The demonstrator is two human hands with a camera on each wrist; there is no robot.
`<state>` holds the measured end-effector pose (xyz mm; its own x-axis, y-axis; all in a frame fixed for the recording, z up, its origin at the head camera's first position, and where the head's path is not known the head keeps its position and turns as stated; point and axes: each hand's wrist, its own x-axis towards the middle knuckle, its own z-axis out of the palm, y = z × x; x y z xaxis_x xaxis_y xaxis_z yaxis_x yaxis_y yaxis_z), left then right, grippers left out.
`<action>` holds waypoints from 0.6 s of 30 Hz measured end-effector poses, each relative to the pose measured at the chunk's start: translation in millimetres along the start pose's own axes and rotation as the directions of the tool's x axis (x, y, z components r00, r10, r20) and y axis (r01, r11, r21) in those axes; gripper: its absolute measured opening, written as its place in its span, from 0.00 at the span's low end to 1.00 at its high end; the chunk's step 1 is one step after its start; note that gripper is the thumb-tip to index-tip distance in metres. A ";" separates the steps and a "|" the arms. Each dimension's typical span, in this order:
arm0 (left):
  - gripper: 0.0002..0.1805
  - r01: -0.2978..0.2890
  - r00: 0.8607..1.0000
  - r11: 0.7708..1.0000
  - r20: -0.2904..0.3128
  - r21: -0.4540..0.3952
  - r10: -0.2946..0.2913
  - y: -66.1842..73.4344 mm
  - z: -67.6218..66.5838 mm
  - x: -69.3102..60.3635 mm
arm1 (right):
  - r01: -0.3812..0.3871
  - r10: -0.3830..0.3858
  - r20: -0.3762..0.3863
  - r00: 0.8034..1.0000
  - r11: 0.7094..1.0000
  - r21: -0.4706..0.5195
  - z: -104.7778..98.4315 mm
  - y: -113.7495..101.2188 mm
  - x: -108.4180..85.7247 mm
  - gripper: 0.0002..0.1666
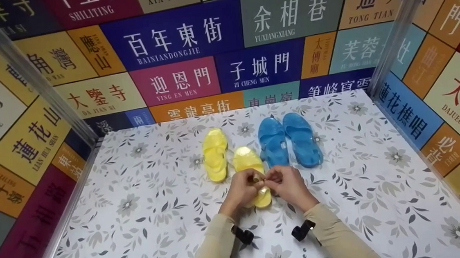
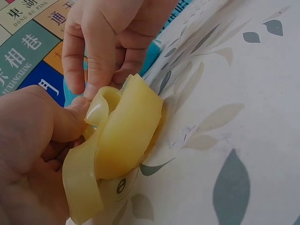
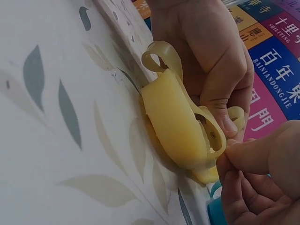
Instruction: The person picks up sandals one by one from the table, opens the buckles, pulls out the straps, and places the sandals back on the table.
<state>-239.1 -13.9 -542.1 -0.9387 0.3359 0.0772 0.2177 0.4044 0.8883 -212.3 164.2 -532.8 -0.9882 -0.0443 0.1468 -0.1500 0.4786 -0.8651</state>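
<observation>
A yellow jelly sandal lies on the floral cloth with its heel end toward me. My left hand is at its left side, thumb and fingers pinching the yellow strap. From the right side my right hand pinches the end of a strap loop between thumb and forefinger. The fingertips of both hands nearly meet above the sandal, so the strap's fastening point is hidden. The other yellow sandal lies flat to the left, apart from my hands.
A pair of blue sandals lies just beyond my right hand, side by side. White cloth with grey flowers and leaves covers the surface. Upright panels with coloured signs stand at the back and both sides.
</observation>
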 end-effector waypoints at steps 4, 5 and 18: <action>0.05 -0.007 1.000 1.000 -0.008 -0.011 0.007 -1.3 -1.0 -0.7 | -0.030 0.030 0.038 0.999 0.999 -0.011 -1.3 1.0 -0.4 0.04; 0.04 -0.004 1.000 1.000 -0.008 -0.009 0.004 -2.0 -1.3 -1.2 | -0.037 0.038 0.050 0.998 0.999 -0.018 -1.2 1.2 -0.9 0.03; 0.05 0.036 0.999 0.999 0.012 -0.014 -0.036 -1.1 -3.6 -0.2 | -0.040 0.042 0.055 0.998 0.999 -0.035 2.8 -3.2 2.8 0.07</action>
<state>-240.2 -17.5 -541.5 -0.9428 0.3311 0.0400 0.1801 0.4047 0.8965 -214.6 160.0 -530.9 -0.9938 -0.0728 0.0839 -0.1094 0.5107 -0.8527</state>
